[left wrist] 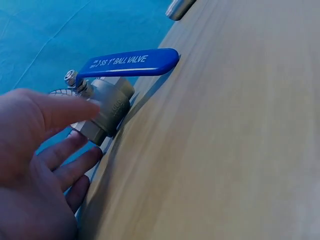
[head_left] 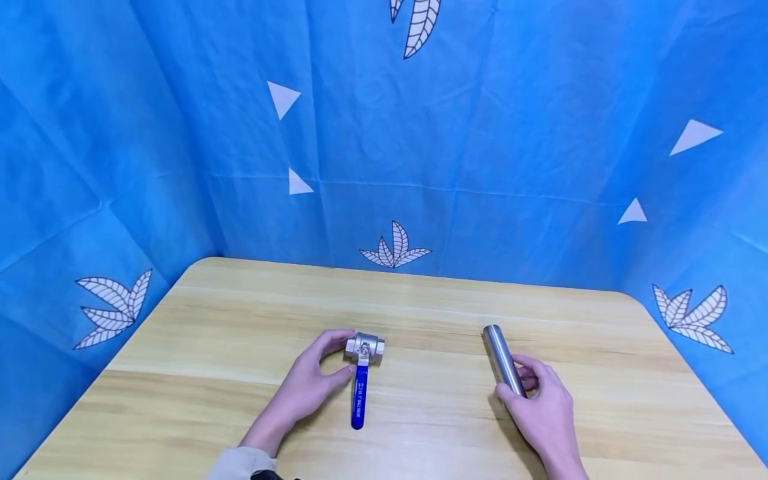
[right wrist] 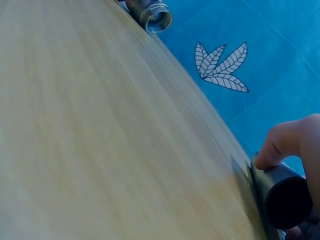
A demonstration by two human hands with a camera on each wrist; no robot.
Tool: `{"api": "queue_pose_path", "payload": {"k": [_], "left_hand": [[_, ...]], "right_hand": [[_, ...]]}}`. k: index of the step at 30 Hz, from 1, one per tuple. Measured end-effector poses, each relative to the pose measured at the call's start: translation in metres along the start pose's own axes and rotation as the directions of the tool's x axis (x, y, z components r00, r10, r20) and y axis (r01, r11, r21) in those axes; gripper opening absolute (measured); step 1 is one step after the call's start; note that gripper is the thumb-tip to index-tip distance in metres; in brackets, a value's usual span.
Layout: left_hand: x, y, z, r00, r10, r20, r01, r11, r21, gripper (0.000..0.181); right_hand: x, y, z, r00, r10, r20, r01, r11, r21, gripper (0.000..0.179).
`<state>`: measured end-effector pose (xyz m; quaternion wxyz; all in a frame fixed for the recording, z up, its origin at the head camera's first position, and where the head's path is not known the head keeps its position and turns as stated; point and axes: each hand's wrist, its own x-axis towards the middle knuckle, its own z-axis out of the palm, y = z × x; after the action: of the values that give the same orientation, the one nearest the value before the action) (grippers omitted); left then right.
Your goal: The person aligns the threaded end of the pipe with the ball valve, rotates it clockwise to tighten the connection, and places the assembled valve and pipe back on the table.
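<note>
A steel ball valve [head_left: 364, 348] with a blue lever handle [head_left: 359, 399] lies on the wooden table, its lever pointing toward the near edge. My left hand [head_left: 315, 380] is curved loosely around the valve's left end. In the left wrist view, the thumb of the left hand [left wrist: 35, 130] is beside the valve body [left wrist: 111, 102], with the other fingers lower down; firm contact cannot be made out. Farther right, my right hand [head_left: 543, 403] holds the near end of a shiny metal tube [head_left: 505, 360] between thumb and fingers. The tube's dark round end [right wrist: 289, 202] faces the right wrist camera.
The light wooden table [head_left: 432, 413] has rounded far corners. Blue cloth [head_left: 384, 133] with white leaf and triangle prints hangs behind it and along both sides. Bare tabletop lies between the valve and the tube.
</note>
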<state>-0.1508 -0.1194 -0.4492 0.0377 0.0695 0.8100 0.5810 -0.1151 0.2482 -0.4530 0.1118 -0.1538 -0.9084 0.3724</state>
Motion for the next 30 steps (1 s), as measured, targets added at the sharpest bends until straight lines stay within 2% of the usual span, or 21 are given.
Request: {"api": "queue_pose_path", "payload": {"k": [6, 11, 14, 18, 21, 25, 30], "left_hand": [[0.003, 0.001, 0.006, 0.999, -0.013, -0.036, 0.014, 0.999, 0.037, 0.072], [0.005, 0.004, 0.011, 0.999, -0.004, -0.054, 0.012, 0.989, 0.147, 0.081], [0.006, 0.006, 0.012, 0.997, -0.001, -0.083, 0.018, 0.980, 0.199, 0.075], [0.009, 0.006, 0.012, 0.994, 0.017, -0.103, 0.005, 0.979, 0.204, 0.062], [0.010, 0.005, 0.013, 0.994, 0.017, -0.104, 0.001, 0.986, 0.168, 0.057], [0.009, 0.004, 0.013, 0.995, 0.000, -0.102, 0.015, 0.990, 0.138, 0.053], [0.008, 0.005, 0.015, 0.995, -0.016, -0.102, 0.035, 0.982, 0.186, 0.057]], "right_hand": [[0.001, 0.000, 0.000, 1.000, 0.008, 0.020, -0.008, 1.000, 0.015, 0.059], [0.000, 0.002, 0.001, 0.998, 0.027, 0.051, -0.028, 0.999, 0.020, 0.061], [0.000, 0.002, 0.001, 0.998, 0.039, 0.045, -0.040, 0.999, 0.027, 0.060], [0.000, 0.000, 0.001, 0.999, 0.044, -0.003, -0.044, 0.999, 0.026, 0.051], [0.000, -0.002, -0.001, 0.998, 0.053, -0.018, -0.053, 0.999, 0.010, 0.047], [-0.001, -0.004, -0.005, 0.998, 0.056, 0.020, -0.055, 0.998, -0.031, 0.046], [-0.002, -0.003, -0.009, 0.997, 0.025, 0.069, -0.017, 0.993, -0.118, 0.044]]}}
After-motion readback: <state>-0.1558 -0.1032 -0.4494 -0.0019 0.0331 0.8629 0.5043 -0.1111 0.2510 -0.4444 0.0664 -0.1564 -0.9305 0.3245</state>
